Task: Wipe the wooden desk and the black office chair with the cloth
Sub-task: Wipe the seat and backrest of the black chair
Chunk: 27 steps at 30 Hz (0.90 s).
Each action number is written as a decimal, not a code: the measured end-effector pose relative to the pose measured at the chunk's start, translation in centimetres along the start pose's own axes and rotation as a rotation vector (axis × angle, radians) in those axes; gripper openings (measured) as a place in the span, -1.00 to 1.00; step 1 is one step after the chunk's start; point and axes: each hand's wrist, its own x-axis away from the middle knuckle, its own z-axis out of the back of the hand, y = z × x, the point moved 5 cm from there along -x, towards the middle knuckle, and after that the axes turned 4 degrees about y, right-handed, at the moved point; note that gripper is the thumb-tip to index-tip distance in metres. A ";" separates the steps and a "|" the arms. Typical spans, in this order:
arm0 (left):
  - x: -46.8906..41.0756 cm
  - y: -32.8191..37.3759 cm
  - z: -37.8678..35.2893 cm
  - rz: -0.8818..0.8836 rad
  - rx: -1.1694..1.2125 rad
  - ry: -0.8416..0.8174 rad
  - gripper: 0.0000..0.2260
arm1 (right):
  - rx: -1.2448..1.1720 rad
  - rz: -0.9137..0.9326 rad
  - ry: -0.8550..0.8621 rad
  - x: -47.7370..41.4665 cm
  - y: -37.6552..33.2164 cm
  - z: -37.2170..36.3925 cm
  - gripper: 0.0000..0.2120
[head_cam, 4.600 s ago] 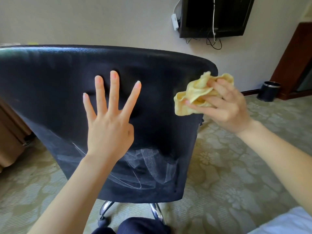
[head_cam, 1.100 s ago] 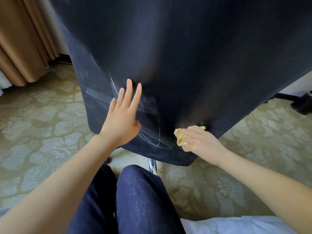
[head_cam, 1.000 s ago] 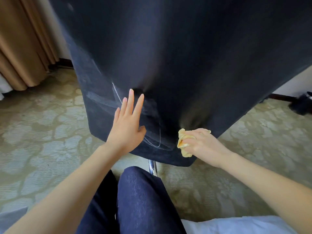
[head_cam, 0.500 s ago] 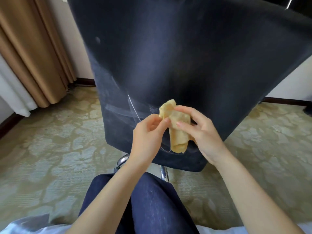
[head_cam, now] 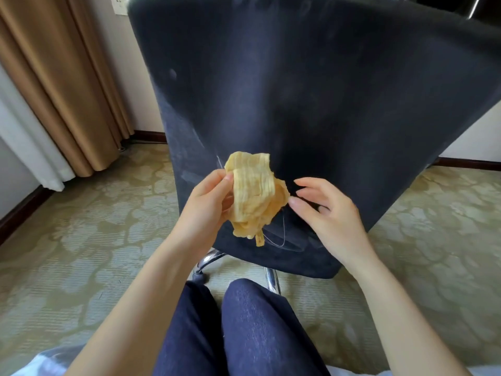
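The back of the black office chair (head_cam: 311, 85) fills the upper middle of the view, with pale scuff marks low on its left. A crumpled yellow cloth (head_cam: 253, 194) hangs in front of the chair's lower part. My left hand (head_cam: 207, 203) pinches the cloth at its left edge and holds it up. My right hand (head_cam: 329, 213) is just right of the cloth, fingers spread, with a fingertip at the cloth's right edge. The wooden desk is out of view.
Chrome legs of the chair base (head_cam: 272, 278) show under the backrest. My knees in dark trousers (head_cam: 244, 329) are right below them. Brown curtains (head_cam: 62, 77) hang at the left over patterned carpet (head_cam: 81, 226). A wall and dark skirting (head_cam: 466, 162) lie behind.
My right hand stopped wiping the chair's lower edge and brought the cloth up. My left hand left the backrest and took hold of the cloth; my right hand has now let go and opened.
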 end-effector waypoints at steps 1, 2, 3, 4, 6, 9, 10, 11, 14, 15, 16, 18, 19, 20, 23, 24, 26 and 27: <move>0.0 -0.1 -0.2 0.011 0.014 -0.050 -0.79 | -0.072 0.010 -0.084 0.2 -0.2 -0.8 -0.69; 0.0 -0.2 -0.5 0.021 0.026 -0.099 -0.78 | -0.124 0.033 -0.178 0.5 -0.4 -1.7 -0.65; 0.0 -0.4 -0.6 0.042 0.047 -0.144 -0.76 | -0.156 0.053 -0.254 0.7 -0.6 -2.5 -0.63; 0.1 -0.6 -0.7 0.073 0.077 -0.183 -0.73 | -0.189 0.057 -0.294 0.9 -0.7 -3.1 -0.64; 0.2 -1.0 -0.6 0.156 0.125 -0.227 -0.72 | -0.278 0.008 -0.300 1.0 -0.6 -3.3 -0.71; -0.1 -2.1 0.3 0.198 0.021 -0.082 -0.85 | -0.350 -0.066 -0.243 1.1 0.2 -3.1 -0.84; -0.1 -2.4 0.9 0.160 -0.079 0.042 -0.89 | -0.322 -0.075 -0.202 1.1 0.5 -3.0 -0.87; -0.1 -2.5 1.4 0.098 -0.161 0.165 -0.93 | -0.274 -0.081 -0.152 1.0 0.8 -3.0 -0.89; 0.8 -2.6 0.1 -0.051 -0.248 0.060 -0.90 | -0.159 -0.092 -0.003 0.9 1.6 -2.9 -0.92; 1.1 -2.9 -0.9 -0.063 -0.298 -0.053 -0.88 | -0.148 -0.093 0.015 0.8 1.7 -3.0 -0.93; 1.4 -3.2 -1.6 -0.078 -0.369 -0.114 -0.85 | -0.151 -0.089 0.008 0.8 1.7 -3.1 -0.93; 1.1 -3.4 -1.6 -0.096 -0.428 -0.076 -0.83 | -0.230 -0.095 -0.064 0.8 1.7 -3.4 -0.93; 0.9 -3.5 -1.4 -0.074 -0.380 -0.049 -0.84 | -0.293 -0.110 -0.102 0.7 1.7 -3.4 -0.91; 0.8 -3.6 -1.2 -0.036 -0.297 -0.043 -0.86 | -0.348 -0.131 -0.126 0.8 1.8 -3.3 -0.88; 0.3 -3.7 -0.1 0.007 -0.164 -0.043 -0.87 | -0.453 -0.202 -0.118 0.6 2.5 -2.2 -0.77; 0.2 -3.6 0.1 0.004 -0.150 -0.040 -0.87 | -0.469 -0.216 -0.112 0.6 2.8 -1.9 -0.79; -0.1 -3.2 0.2 0.009 -0.111 -0.019 -0.88 | -0.440 -0.218 -0.107 0.7 3.4 -1.5 -0.85; -0.2 -2.9 0.3 0.005 -0.098 0.005 -0.89 | -0.381 -0.204 -0.102 0.8 3.6 -1.4 -0.86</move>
